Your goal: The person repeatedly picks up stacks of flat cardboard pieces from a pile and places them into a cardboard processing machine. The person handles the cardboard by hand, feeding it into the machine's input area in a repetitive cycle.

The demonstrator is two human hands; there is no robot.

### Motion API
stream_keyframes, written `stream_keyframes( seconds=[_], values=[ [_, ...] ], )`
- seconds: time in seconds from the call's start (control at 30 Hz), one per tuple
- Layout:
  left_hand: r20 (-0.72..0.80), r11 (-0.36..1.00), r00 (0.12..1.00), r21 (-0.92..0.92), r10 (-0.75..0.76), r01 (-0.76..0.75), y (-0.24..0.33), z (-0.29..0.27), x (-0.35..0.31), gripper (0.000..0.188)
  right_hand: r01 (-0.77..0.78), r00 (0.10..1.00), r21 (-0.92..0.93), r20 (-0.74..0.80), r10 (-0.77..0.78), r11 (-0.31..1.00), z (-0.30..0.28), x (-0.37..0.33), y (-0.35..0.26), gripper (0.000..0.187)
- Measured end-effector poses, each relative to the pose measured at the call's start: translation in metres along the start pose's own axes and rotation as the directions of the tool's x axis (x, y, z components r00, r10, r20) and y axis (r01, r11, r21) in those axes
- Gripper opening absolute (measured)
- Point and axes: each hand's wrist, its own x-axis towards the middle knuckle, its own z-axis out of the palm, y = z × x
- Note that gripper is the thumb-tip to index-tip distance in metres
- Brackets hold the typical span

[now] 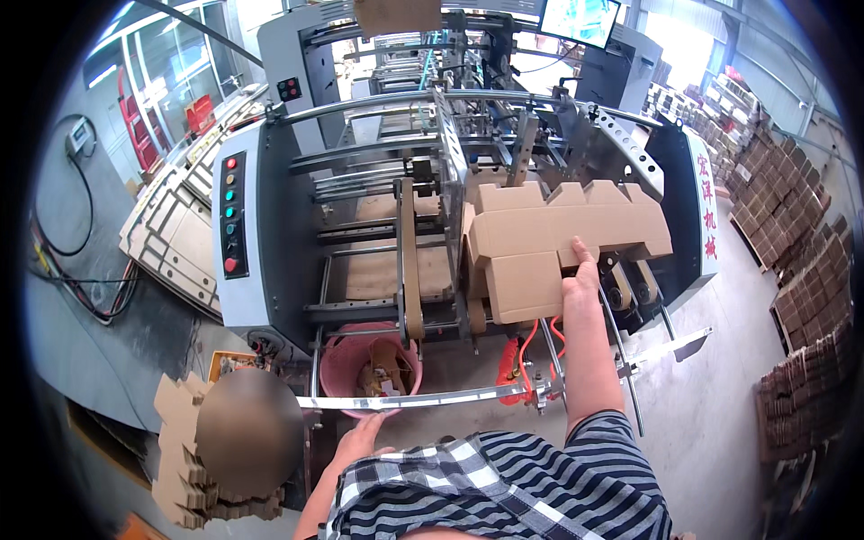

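A flat brown die-cut cardboard blank (531,234) with notched edges lies at the infeed end of a large machine, right of the middle. My right hand (580,265) reaches forward with a straight arm and grips the blank at a notch in its near edge. A thumb or finger shows on top; the other fingers are hidden beneath the cardboard. My left hand (362,439) is low, close to my body, just behind a metal bar (432,398). Its fingers are extended and nothing shows in them.
A pink basket (333,360) with cardboard scraps stands under the machine. Stacked cardboard blanks (175,450) sit at lower left, partly covered by a blurred round shape. A button panel (231,216) is on the left housing. Cardboard piles (783,198) line the right side. Red hoses (526,360) hang below.
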Motion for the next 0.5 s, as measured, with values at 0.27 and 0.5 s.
stream_keyframes(
  seconds=[0.27,0.5],
  values=[
    [0.132,0.998,0.991,-0.06,-0.006,0.014,-0.015,-0.007,0.051,0.053,-0.096,0.993,0.011,-0.073,0.097,0.995,0.01,0.043,0.023,0.048],
    [0.231,0.996,0.97,-0.025,-0.077,0.085,-0.037,-0.009,0.063,0.049,-0.036,0.998,0.003,-0.048,0.036,0.999,-0.005,0.098,0.04,0.049]
  ],
)
